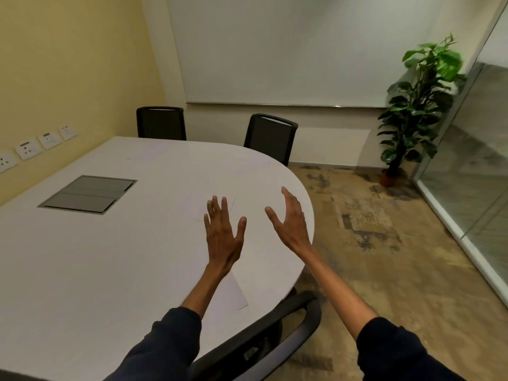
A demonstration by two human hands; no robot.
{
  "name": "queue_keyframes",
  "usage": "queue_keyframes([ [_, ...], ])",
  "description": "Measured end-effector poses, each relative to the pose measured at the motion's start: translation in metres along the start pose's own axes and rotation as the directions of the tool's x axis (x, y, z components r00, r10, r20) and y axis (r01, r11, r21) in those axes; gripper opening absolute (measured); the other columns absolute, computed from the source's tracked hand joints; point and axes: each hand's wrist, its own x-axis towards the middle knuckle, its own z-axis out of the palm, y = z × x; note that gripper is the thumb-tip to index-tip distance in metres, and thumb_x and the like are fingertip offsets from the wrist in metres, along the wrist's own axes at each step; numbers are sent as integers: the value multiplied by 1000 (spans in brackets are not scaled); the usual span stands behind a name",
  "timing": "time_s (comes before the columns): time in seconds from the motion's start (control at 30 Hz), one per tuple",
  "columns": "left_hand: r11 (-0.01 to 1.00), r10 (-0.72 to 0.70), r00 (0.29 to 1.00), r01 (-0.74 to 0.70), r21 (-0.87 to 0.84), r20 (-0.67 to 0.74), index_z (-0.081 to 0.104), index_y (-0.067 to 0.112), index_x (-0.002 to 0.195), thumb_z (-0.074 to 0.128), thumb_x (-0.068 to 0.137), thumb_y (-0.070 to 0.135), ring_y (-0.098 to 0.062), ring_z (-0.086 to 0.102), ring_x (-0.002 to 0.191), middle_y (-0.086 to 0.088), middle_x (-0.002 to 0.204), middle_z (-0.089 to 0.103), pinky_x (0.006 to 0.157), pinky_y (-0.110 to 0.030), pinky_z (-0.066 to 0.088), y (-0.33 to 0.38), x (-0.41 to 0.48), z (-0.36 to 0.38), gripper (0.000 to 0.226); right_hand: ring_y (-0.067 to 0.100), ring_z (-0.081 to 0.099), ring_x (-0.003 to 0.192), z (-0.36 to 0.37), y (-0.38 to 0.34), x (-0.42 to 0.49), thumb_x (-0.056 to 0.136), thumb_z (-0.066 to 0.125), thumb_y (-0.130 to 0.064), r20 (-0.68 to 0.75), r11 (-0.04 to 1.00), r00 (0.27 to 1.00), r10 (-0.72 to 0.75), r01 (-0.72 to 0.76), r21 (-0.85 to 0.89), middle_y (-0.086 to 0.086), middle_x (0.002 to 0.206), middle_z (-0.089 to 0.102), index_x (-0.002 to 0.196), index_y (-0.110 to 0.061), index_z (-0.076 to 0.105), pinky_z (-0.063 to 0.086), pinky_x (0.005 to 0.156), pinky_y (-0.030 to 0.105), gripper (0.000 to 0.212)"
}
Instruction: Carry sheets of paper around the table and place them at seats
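Observation:
A white sheet of paper (231, 291) lies on the white table (110, 257) by the near chair, partly under my left forearm. A second sheet (198, 207), faint against the tabletop, lies just beyond my left fingertips. Another pale sheet (149, 152) rests at the far edge by the back chairs. My left hand (222, 237) hovers over the table, fingers spread, holding nothing. My right hand (290, 220) is raised near the table's rounded end, fingers apart and empty.
A black chair (275, 334) is tucked in at the near edge below my arms. Two black chairs (160, 123) (270, 137) stand at the far side. A grey cable hatch (88, 194) sits in the tabletop. A potted plant (417, 111) and a glass partition (478, 166) are on the right.

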Motion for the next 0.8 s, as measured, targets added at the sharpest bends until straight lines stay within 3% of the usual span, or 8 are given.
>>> queue_keyframes([
  [0.27,997,-74,997,74,-2,13,2,20,157,29,96,58,-20,-11,152,-4,165,-8,124,-50,4,91,9,78,77,23,35,143,-82,73,34,89,54,-58,74,996,994,-84,85,-12,0,158,32,151,-24,27,33,114,53,76],
  [0.4,997,-65,997,66,-31,31,0,23,157,30,95,61,-16,-9,152,1,164,-10,124,-47,9,141,10,128,78,22,37,140,-121,121,51,88,59,-57,93,994,990,-104,105,-10,2,156,34,151,-23,28,36,113,50,78],
  [0.6,993,-112,994,112,-20,18,-2,25,156,30,94,61,-14,-7,152,4,164,-10,120,-48,25,159,27,160,79,20,40,136,-142,173,86,82,62,-62,125,998,991,-43,37,52,1,153,37,149,-25,29,40,110,47,84],
  [0.8,982,-187,982,188,18,-35,6,20,157,30,98,53,-14,-10,152,2,165,-7,119,-47,28,156,65,187,72,21,40,137,-126,204,145,80,61,-67,186,994,982,-16,-5,111,1,154,35,149,-25,28,41,109,48,88],
])
